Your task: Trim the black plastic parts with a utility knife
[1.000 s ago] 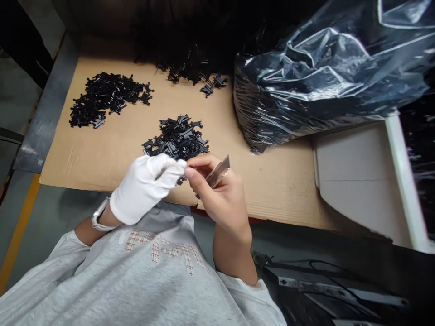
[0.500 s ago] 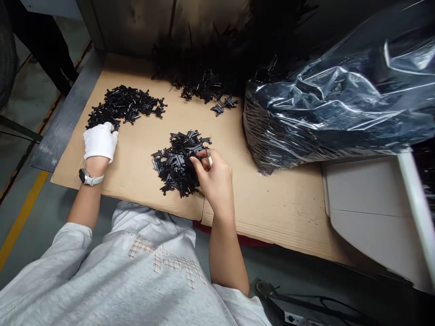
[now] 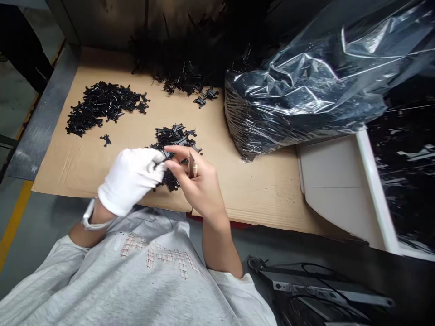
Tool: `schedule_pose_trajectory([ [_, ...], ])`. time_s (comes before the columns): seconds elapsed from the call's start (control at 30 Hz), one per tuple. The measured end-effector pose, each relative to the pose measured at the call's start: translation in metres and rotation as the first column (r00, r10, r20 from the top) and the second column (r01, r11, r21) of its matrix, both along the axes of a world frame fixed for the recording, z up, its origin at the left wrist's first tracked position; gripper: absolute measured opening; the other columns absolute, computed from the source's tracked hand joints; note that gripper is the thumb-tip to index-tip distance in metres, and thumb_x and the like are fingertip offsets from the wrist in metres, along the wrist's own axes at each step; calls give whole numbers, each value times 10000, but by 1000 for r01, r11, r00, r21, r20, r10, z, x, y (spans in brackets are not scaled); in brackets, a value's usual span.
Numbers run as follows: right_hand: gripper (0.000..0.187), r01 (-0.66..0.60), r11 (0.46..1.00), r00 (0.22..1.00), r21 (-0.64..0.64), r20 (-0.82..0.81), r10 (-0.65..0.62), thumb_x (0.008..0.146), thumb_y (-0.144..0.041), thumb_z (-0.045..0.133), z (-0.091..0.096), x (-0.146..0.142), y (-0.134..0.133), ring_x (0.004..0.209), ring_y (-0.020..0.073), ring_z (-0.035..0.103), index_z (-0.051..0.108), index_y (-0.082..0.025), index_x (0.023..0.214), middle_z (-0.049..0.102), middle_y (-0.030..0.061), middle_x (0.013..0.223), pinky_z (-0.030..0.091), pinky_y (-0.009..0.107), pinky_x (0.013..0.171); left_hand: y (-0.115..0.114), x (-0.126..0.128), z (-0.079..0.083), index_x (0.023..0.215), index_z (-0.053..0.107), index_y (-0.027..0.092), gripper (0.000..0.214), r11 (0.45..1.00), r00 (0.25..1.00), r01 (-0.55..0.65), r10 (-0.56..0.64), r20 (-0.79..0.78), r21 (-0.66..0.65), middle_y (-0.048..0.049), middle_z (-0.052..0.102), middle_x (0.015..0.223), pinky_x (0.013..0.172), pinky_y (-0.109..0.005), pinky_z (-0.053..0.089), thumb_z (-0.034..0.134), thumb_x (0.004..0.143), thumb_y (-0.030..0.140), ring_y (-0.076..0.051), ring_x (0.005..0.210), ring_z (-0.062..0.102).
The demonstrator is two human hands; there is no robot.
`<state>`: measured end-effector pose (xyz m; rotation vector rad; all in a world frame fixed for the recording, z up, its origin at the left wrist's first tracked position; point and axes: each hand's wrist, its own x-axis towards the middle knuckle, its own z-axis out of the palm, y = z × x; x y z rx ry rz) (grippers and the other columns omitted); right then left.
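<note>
My left hand (image 3: 131, 179), in a white glove, is closed on a small black plastic part (image 3: 165, 156) just in front of the middle pile of black parts (image 3: 175, 138). My bare right hand (image 3: 197, 183) meets it fingertip to fingertip and pinches the same part. A thin brown blade-like tool (image 3: 192, 165) sticks up between the right hand's fingers. Both hands hover above the cardboard sheet (image 3: 265, 185) near its front edge.
A second pile of black parts (image 3: 102, 104) lies at the left with one stray part (image 3: 106, 139) beside it. A larger heap (image 3: 183, 74) sits at the back. A bulging black plastic bag (image 3: 306, 90) fills the right, with a white bin (image 3: 340, 190) below it.
My left hand came back from the left pile to the middle, leaving one stray part on the cardboard. My right hand lifted off the middle pile, and both now pinch one part together.
</note>
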<state>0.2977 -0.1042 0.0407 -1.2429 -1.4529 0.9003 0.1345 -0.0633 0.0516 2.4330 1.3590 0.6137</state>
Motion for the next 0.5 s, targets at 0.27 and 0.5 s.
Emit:
schedule_pose_trajectory([
  [0.27, 160, -32, 999, 985, -35, -172, 26, 989, -355, 622, 3, 22, -14, 652, 101, 570, 690, -210, 976, 708, 13, 897, 453, 261, 594, -3, 12, 10, 778, 592, 206, 377, 718, 874, 380, -72, 481, -584, 13, 577, 664, 636, -278, 442, 415, 982, 469, -130, 610, 508],
  [0.5, 363, -42, 989, 999, 141, 12, 41, 1039, -480, 507, 3, 23, -28, 662, 123, 543, 629, -261, 1302, 611, -14, 806, 457, 265, 585, -17, 21, 10, 723, 434, 222, 313, 530, 711, 436, 292, 640, -727, 37, 411, 639, 555, -271, 400, 485, 931, 451, -101, 569, 352],
])
